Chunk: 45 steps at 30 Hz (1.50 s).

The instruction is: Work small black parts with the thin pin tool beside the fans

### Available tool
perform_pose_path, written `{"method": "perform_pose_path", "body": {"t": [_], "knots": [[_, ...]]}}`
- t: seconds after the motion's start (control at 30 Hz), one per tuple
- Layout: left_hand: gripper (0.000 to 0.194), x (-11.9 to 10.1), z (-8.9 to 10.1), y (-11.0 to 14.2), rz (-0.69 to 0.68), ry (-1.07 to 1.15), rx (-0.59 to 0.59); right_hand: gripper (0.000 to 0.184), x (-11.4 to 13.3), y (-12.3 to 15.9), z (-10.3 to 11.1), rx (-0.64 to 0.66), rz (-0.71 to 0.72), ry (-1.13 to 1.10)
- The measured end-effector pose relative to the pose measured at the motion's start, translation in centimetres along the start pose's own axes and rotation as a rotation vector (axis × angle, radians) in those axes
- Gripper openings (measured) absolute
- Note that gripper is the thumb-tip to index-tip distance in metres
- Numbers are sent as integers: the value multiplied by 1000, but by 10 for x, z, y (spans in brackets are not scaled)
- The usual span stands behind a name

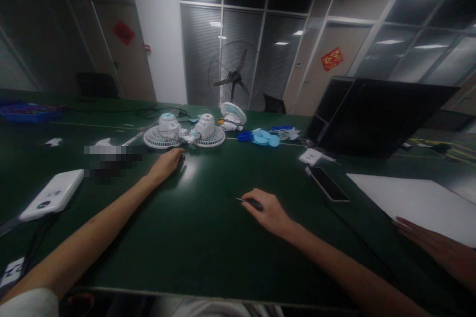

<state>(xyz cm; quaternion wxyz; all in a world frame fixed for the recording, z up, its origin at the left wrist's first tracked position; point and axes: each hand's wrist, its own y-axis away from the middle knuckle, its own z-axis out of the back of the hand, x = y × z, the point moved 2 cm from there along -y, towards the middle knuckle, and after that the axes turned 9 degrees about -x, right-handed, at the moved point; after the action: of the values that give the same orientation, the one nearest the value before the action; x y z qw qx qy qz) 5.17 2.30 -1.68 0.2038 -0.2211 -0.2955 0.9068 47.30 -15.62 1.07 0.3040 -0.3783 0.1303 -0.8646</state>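
My left hand (166, 164) reaches far forward on the dark green table (208, 237), fingers curled over a small dark object (182, 158) I cannot make out. It stops just short of two small white desk fans (185, 133) lying face down. My right hand (268, 211) rests on the table nearer me, closed on a thin dark screwdriver (249, 202) whose tip points left.
A third small fan (232, 115) and blue fan parts (262, 137) lie behind. A phone (327, 184), a dark open case (375, 116) and a white sheet (420, 203) are to the right. Another person's hand (439, 250) rests at the right edge. A white device (52, 195) lies left.
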Motion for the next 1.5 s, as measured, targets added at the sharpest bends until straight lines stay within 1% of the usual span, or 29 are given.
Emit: {"method": "perform_pose_path", "body": {"t": [0.33, 0.67, 0.87, 1.2, 1.5], "knots": [[37, 0, 3, 0, -1, 41, -45, 23, 0, 0, 0, 7, 1, -6], [33, -1, 2, 1, -12, 72, -69, 23, -3, 1, 0, 16, -5, -5], [30, -2, 4, -1, -1, 72, -111, 22, -2, 1, 0, 22, -9, -4], [33, -9, 3, 0, 11, 62, -58, 22, -1, 1, 1, 18, -12, -1], [36, -10, 4, 0, 18, -15, -55, 21, 1, 1, 0, 10, 1, -7]]}}
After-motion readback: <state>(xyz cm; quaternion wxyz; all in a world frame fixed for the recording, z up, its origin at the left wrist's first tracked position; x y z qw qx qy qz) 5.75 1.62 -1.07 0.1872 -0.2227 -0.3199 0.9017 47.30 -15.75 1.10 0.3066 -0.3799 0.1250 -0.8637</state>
